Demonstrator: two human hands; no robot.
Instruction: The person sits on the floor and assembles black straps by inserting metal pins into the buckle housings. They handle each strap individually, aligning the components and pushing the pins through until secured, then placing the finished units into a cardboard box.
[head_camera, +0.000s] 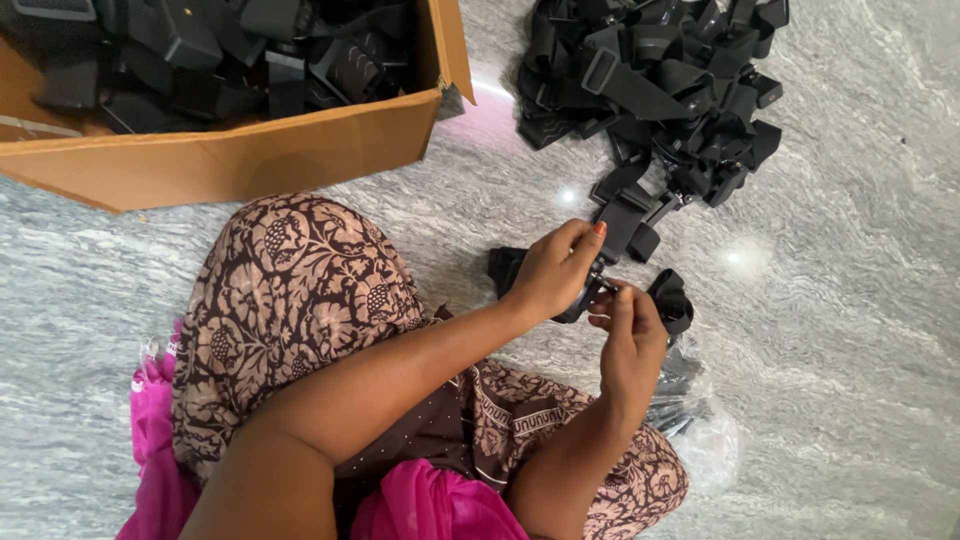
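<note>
Grey marble floor (850, 350) everywhere, with someone sitting cross-legged on it. Both hands meet over a small black strap piece (668, 300) just above the knee: left hand (552, 270) pinching it from the top, right hand (630, 345) gripping from below. Big pile of black straps (660, 80) lies just beyond, cardboard box (230, 150) full of similar black parts off to the side.
</note>
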